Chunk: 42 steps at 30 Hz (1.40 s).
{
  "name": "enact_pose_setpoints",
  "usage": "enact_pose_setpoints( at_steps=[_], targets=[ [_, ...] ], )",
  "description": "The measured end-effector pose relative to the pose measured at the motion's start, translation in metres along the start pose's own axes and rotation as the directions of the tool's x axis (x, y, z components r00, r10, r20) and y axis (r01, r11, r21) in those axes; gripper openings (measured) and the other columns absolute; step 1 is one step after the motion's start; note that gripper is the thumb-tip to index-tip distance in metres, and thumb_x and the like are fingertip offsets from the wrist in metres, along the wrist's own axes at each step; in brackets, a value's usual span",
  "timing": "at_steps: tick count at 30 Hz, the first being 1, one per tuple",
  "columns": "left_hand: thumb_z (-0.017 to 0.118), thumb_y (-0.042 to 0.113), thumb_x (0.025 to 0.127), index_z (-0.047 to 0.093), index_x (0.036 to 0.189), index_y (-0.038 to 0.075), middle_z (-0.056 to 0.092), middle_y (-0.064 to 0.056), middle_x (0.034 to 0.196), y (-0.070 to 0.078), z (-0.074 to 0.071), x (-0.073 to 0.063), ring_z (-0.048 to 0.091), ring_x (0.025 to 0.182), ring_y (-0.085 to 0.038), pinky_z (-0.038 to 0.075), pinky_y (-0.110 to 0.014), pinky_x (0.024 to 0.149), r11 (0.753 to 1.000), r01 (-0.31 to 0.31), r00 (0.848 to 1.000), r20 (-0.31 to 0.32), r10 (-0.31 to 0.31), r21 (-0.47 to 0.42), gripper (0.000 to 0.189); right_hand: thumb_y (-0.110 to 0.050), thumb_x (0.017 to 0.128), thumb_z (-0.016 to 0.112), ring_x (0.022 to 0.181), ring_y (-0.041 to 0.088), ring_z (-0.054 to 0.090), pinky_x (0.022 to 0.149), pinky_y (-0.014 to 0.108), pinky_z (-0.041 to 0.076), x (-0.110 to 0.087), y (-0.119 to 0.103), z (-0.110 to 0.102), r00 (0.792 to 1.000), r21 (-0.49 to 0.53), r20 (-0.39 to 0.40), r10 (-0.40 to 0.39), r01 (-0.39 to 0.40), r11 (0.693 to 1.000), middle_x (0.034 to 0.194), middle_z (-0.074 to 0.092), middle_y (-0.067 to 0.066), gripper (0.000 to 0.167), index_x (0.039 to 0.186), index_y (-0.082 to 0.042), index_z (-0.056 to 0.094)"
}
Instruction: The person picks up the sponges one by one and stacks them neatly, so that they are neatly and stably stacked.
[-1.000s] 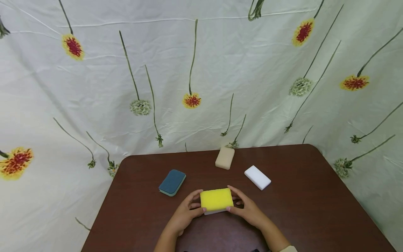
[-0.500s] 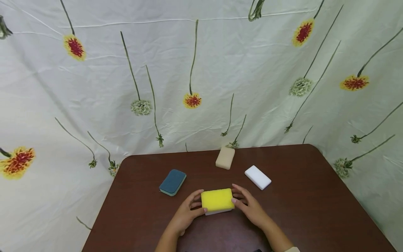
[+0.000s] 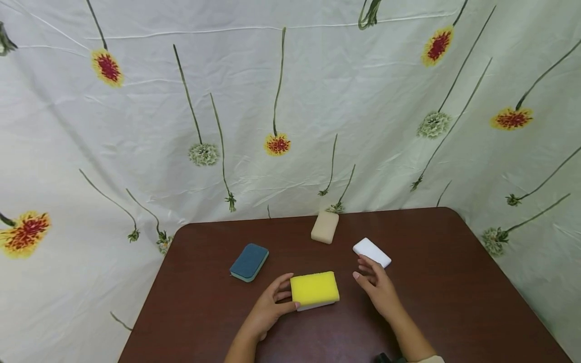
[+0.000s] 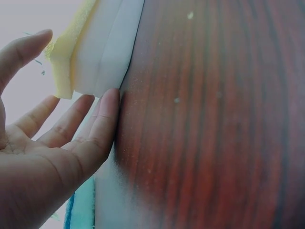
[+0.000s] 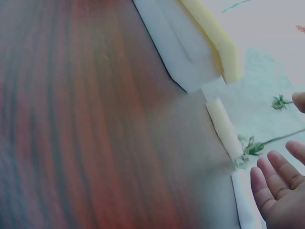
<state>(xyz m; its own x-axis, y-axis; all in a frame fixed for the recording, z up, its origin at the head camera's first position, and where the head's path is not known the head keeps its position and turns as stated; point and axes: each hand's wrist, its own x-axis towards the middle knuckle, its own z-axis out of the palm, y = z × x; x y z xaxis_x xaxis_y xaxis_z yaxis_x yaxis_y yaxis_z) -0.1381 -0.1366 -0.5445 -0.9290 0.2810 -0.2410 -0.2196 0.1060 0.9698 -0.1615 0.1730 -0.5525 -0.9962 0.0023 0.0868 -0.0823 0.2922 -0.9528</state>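
A yellow sponge [image 3: 314, 288] lies flat on top of a pale white block [image 4: 102, 47] that shows a seam along its side, the stack standing on the table. My left hand [image 3: 269, 307] spans the stack's left end, index fingertip at the far corner and thumb at the near corner. In the left wrist view its other fingertips meet the end of the pale layers. My right hand [image 3: 380, 290] is apart from the stack, holding nothing, its fingers loosely bent. Its index fingertip overlaps the near edge of a white rectangular block [image 3: 371, 250] in the head view.
A blue-topped sponge [image 3: 249, 262] with a pale green underside lies left of the stack. Behind the stack, a beige block [image 3: 325, 227] sits at the far edge of the brown table [image 3: 436, 262]. A flower-printed cloth [image 3: 236, 121] hangs behind and around the table.
My right hand has let go of the stack's right end and moved right and away from me, to the white block. The left hand stays at the stack's left end.
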Motion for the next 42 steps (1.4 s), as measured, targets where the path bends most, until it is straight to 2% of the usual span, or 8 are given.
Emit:
enact_pose_setpoints(
  at_steps=[8, 11, 16, 18, 24, 26, 32, 42],
  targets=[
    [0.08, 0.017, 0.087, 0.034, 0.158, 0.017, 0.034, -0.022, 0.159, 0.0, -0.001, 0.0, 0.048, 0.135, -0.037, 0.054, -0.041, 0.095, 1.0, 0.001, 1.0, 0.006, -0.001, -0.007, 0.085, -0.024, 0.096, 0.071, 0.126, 0.031, 0.056, 0.087, 0.018, 0.051, 0.004, 0.002, -0.015, 0.997, 0.007, -0.064, 0.039, -0.039, 0.999, 0.143, 0.051, 0.013, 0.058, 0.148, -0.01, 0.048],
    [0.08, 0.017, 0.086, 0.034, 0.158, 0.017, 0.034, -0.022, 0.159, 0.0, -0.001, 0.0, 0.048, 0.135, -0.037, 0.054, -0.041, 0.095, 1.0, 0.003, 1.0, 0.009, -0.003, -0.008, 0.085, -0.024, 0.096, 0.071, 0.121, 0.029, 0.058, 0.086, 0.016, 0.05, 0.005, 0.003, -0.02, 0.995, -0.016, -0.091, 0.042, -0.044, 0.999, 0.141, 0.052, 0.012, 0.058, 0.147, -0.01, 0.049],
    [0.08, 0.017, 0.086, 0.035, 0.157, 0.016, 0.035, -0.022, 0.159, 0.0, 0.0, 0.0, 0.049, 0.134, -0.035, 0.054, -0.041, 0.094, 1.0, 0.005, 1.0, 0.009, -0.005, -0.005, 0.084, -0.025, 0.096, 0.071, 0.124, 0.029, 0.057, 0.089, 0.01, 0.046, 0.007, 0.005, -0.028, 0.986, -0.076, -0.156, 0.066, -0.078, 0.994, 0.141, 0.049, 0.012, 0.056, 0.147, -0.011, 0.051],
    [0.08, 0.017, 0.086, 0.035, 0.157, 0.015, 0.036, -0.022, 0.159, 0.001, 0.0, -0.001, 0.049, 0.134, -0.035, 0.054, -0.041, 0.094, 1.0, 0.005, 1.0, 0.008, -0.005, -0.006, 0.084, -0.027, 0.097, 0.07, 0.126, 0.031, 0.055, 0.091, 0.013, 0.046, 0.008, 0.006, -0.031, 0.981, -0.108, -0.177, 0.083, -0.103, 0.989, 0.143, 0.046, 0.014, 0.057, 0.147, -0.011, 0.05],
    [0.08, 0.016, 0.086, 0.036, 0.157, 0.016, 0.035, -0.022, 0.159, 0.001, 0.0, 0.0, 0.05, 0.134, -0.035, 0.055, -0.04, 0.093, 1.0, 0.008, 1.0, 0.005, -0.008, -0.007, 0.083, -0.028, 0.096, 0.07, 0.131, 0.036, 0.049, 0.104, 0.042, 0.043, 0.012, 0.011, -0.036, 0.97, -0.134, -0.201, 0.14, -0.168, 0.977, 0.151, 0.037, 0.018, 0.063, 0.151, -0.012, 0.045],
    [0.08, 0.017, 0.086, 0.036, 0.157, 0.016, 0.035, -0.022, 0.159, 0.001, 0.0, 0.0, 0.05, 0.134, -0.035, 0.055, -0.041, 0.093, 1.0, 0.008, 1.0, 0.006, -0.008, -0.006, 0.083, -0.028, 0.095, 0.071, 0.133, 0.036, 0.046, 0.107, 0.047, 0.04, 0.013, 0.013, -0.037, 0.967, -0.131, -0.206, 0.151, -0.18, 0.975, 0.153, 0.035, 0.019, 0.065, 0.152, -0.012, 0.043],
    [0.08, 0.017, 0.086, 0.035, 0.157, 0.015, 0.035, -0.022, 0.159, -0.001, -0.001, 0.0, 0.05, 0.133, -0.034, 0.055, -0.041, 0.093, 1.0, 0.01, 1.0, 0.01, -0.009, -0.011, 0.084, -0.031, 0.095, 0.071, 0.134, 0.041, 0.043, 0.108, 0.053, 0.041, 0.015, 0.018, -0.039, 0.958, -0.132, -0.219, 0.183, -0.215, 0.968, 0.156, 0.03, 0.022, 0.07, 0.153, -0.009, 0.04],
    [0.08, 0.016, 0.086, 0.035, 0.157, 0.015, 0.037, -0.021, 0.157, -0.001, 0.0, 0.0, 0.052, 0.131, -0.033, 0.056, -0.04, 0.092, 1.0, 0.011, 1.0, 0.005, -0.011, -0.015, 0.083, -0.032, 0.096, 0.07, 0.134, 0.045, 0.041, 0.109, 0.056, 0.041, 0.018, 0.025, -0.042, 0.951, -0.158, -0.179, 0.25, -0.279, 0.947, 0.156, 0.027, 0.027, 0.081, 0.157, -0.001, 0.028]
  ],
)
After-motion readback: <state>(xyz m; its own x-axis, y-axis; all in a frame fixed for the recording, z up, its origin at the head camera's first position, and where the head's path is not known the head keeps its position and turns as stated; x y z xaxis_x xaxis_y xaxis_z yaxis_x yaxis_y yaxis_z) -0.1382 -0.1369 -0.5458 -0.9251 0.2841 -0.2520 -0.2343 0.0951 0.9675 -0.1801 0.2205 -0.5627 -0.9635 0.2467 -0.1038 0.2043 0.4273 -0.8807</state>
